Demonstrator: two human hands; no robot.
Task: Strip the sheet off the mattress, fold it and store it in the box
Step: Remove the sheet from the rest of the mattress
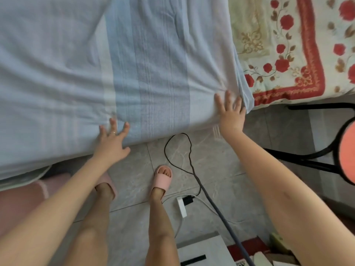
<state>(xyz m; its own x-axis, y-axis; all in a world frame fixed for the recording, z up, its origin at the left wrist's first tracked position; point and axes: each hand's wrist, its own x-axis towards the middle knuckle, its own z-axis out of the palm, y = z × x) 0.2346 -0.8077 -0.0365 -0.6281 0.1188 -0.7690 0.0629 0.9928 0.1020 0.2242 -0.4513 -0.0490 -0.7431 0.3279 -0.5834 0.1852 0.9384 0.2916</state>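
Observation:
A pale blue striped sheet lies spread over the near part of the bed, with its right edge bunched into folds. To its right the mattress cover, cream with red flowers, is bare. My left hand rests flat on the sheet's near edge, fingers spread, a ring on one finger. My right hand presses with straight fingers on the sheet's near right corner, beside the bunched edge. A white box with a black slot sits on the floor at the bottom, partly cut off.
On the tiled floor lie a black cable, a white power strip with a black plug, and a grey cord. A black-framed stool with an orange seat stands at the right. My feet in pink slippers stand near the bed.

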